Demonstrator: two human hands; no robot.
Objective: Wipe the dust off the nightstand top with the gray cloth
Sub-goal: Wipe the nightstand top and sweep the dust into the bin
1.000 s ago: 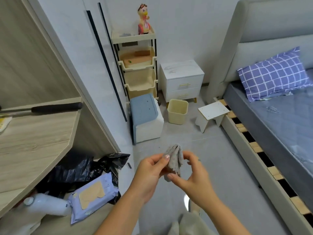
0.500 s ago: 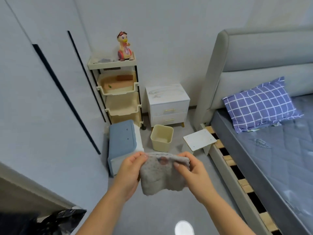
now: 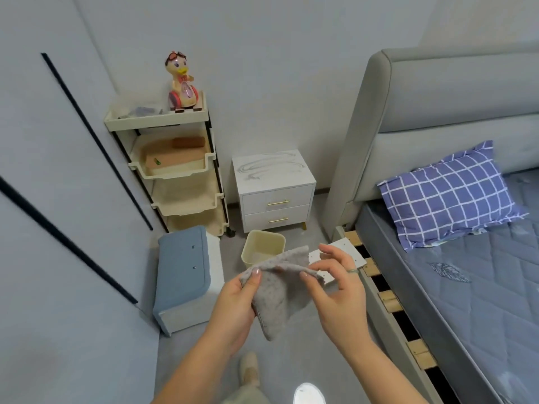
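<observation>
I am looking into a home bedroom: a bed (image 3: 455,287) with a padded gray headboard (image 3: 431,118) and a checked blue pillow (image 3: 449,193) fills the right of the frame, a white two-drawer nightstand (image 3: 274,191) stands at center, and a cream tiered storage rack (image 3: 175,176) carrying a duck toy (image 3: 182,83) sits upper left.

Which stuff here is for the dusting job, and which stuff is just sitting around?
For the job:
gray cloth, held by the left hand and right hand
nightstand, its top streaked with dust

Just sitting around:
toy duck
shelf cart
bin
blue box
pillow
bed
</observation>
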